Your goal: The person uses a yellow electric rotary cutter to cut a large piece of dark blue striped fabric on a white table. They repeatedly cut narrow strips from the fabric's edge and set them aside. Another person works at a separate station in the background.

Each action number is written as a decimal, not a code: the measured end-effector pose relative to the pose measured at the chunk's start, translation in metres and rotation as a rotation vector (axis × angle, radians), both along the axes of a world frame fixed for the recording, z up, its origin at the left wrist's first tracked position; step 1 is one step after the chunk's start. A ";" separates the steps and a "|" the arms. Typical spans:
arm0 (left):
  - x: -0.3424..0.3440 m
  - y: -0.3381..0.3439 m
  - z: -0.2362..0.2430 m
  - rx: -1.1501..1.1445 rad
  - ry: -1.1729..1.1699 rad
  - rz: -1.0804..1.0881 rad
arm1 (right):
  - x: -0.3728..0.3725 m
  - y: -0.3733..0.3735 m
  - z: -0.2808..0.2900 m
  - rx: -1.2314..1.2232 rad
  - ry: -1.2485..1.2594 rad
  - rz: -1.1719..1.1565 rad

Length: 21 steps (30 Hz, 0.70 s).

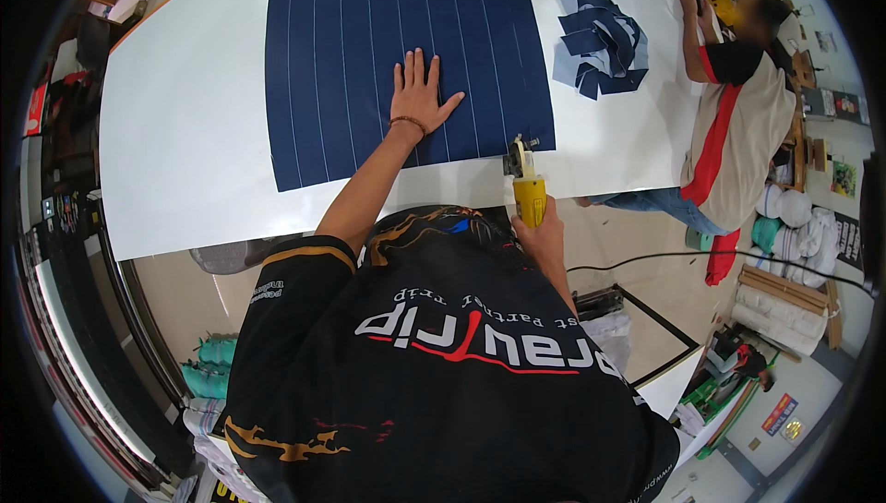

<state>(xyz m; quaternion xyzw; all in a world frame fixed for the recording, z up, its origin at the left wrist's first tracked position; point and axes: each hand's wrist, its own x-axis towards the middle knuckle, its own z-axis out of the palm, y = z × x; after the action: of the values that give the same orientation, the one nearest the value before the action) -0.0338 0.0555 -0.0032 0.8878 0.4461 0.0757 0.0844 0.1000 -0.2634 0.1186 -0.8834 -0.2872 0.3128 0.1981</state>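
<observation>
Navy blue fabric (351,69) marked with several pale lengthwise lines lies flat on the white table. My left hand (423,97) is spread flat on it, right of its middle, with a beaded bracelet at the wrist. My right hand (544,231) is wrapped round the yellow body of an electric fabric cutter (530,197). The cutter's metal head sits at the fabric's near edge, close to the right corner. Its blade is too small to make out clearly. Right of the fabric lies a loose heap of navy and pale cloth scraps (604,46).
The white table (185,125) curves away on both sides, its near edge just in front of me. A co-worker (738,125) stands at its right end, hands near the edge. A black cable (664,255) runs off to the right. Rolled material (784,305) lies beyond it.
</observation>
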 end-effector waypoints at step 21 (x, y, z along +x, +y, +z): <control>-0.001 -0.002 0.004 -0.016 0.012 0.001 | 0.032 0.073 -0.003 0.005 -0.060 0.062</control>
<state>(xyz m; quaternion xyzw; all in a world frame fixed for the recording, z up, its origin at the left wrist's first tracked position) -0.0346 0.0539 0.0009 0.8874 0.4475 0.0666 0.0888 0.1316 -0.1908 0.1153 -0.8825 -0.3212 0.2916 0.1818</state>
